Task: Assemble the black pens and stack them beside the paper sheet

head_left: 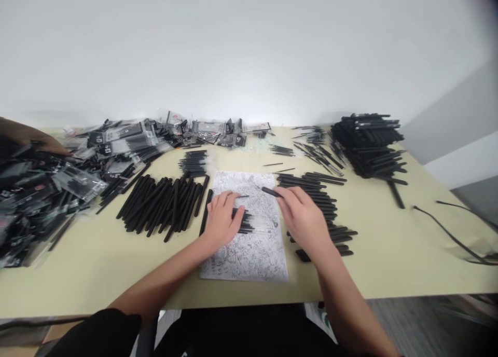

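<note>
Behind a pale yellow table (389, 253), a white wall (233, 51) is seen in the head view. A patterned sheet (249, 266) is laid at the near middle, and on it a bundle of thin sticks (246, 224) is spread, partly covered by the left hand (222, 219). A single thin piece (243, 195) is seen at that hand's index fingertip; whether it is pinched or merely lies there cannot be told. By the right hand (303, 217) a thick black rod (270, 192) is held in a narrow grip between thumb and fingers, its end pointed left above the sheet, near the thin piece but not touching it. The work is judged to be well short of its end: rods are heaped in a left pile (163, 206) and laid out in a right group (330, 206), with a far stack (369, 144) beyond, though which have been dealt with cannot be told. More thin sticks are gathered in a small cluster (193, 163) behind the left pile, and clear packets (132, 134) are piled at the back left.
</note>
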{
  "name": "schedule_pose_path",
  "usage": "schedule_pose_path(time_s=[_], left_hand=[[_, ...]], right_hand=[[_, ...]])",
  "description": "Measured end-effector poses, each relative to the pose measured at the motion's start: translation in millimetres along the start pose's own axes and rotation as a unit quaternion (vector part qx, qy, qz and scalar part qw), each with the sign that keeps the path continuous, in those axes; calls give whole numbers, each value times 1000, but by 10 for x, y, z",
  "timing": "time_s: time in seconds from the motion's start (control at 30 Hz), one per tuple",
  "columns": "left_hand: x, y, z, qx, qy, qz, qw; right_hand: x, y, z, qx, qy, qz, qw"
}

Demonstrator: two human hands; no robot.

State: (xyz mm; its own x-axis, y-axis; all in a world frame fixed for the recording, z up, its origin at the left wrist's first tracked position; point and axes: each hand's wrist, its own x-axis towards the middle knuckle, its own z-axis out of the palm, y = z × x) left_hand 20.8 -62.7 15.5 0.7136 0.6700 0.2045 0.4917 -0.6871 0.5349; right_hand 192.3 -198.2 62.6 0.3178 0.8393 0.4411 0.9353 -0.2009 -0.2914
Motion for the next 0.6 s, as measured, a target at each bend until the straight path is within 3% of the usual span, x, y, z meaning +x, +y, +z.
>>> schedule_pose_path(time_s=[0.13,0.2,0.3,0.43,0.6], left_hand=[[293,28,22,-136,78,-58,986],[407,7,85,-235,118,-90,961],[458,-66,208,-363,163,-103,912],[397,-160,292,-450,144,-88,877],[382,-155,225,-511,107,-112,846]], right_hand=[[355,-254,256,40,-88,2,995],[460,-348,422,37,-113,10,993],[493,-460,651,34,-100,42,994],[390,-509,816,17,-78,53,995],[281,-456,824,-4,-47,72,996]])
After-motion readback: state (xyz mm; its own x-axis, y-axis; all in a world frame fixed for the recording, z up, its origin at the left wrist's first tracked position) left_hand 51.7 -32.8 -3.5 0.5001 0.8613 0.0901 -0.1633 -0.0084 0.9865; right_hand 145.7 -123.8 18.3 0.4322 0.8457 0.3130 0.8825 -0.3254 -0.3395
